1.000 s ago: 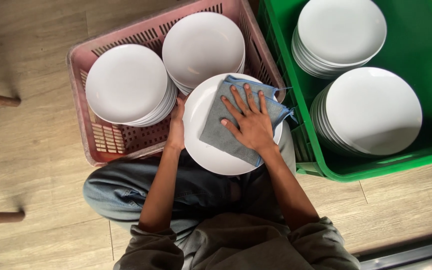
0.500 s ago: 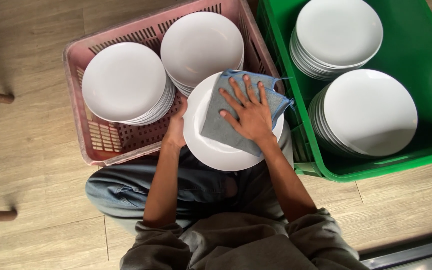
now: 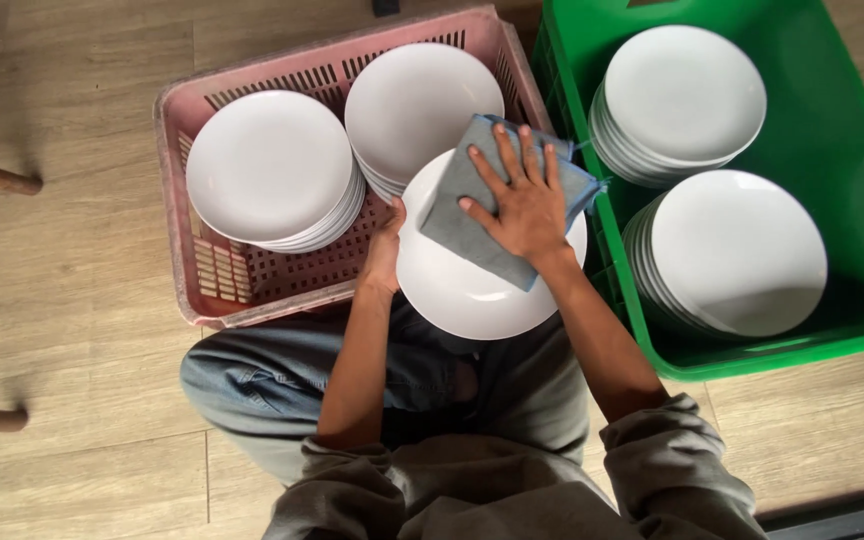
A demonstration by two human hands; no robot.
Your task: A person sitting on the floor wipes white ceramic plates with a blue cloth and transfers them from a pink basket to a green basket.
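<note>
1. Here, your right hand [image 3: 518,205] lies flat on a folded grey cloth [image 3: 472,215], fingers spread wide and pointing away from you, pressing the cloth onto a white plate [image 3: 462,295].
2. Your left hand [image 3: 384,255] grips that plate at its left rim, thumb on the edge; the other fingers are hidden beneath, so you cannot tell how they sit.
3. The plate is held over your lap, just above the near-right corner of the pink crate [image 3: 222,290] and beside the green crate [image 3: 852,200].
4. The cloth's long axis runs from the plate's upper right toward its middle; its far corner hangs over the rim toward the green crate. The lower-left part of the plate is bare, on the side nearer your left hand.
5. Two plate stacks [image 3: 267,165] sit in the pink crate, to the left and ahead of you; two more stacks [image 3: 682,90] sit in the green crate to your right.
</note>
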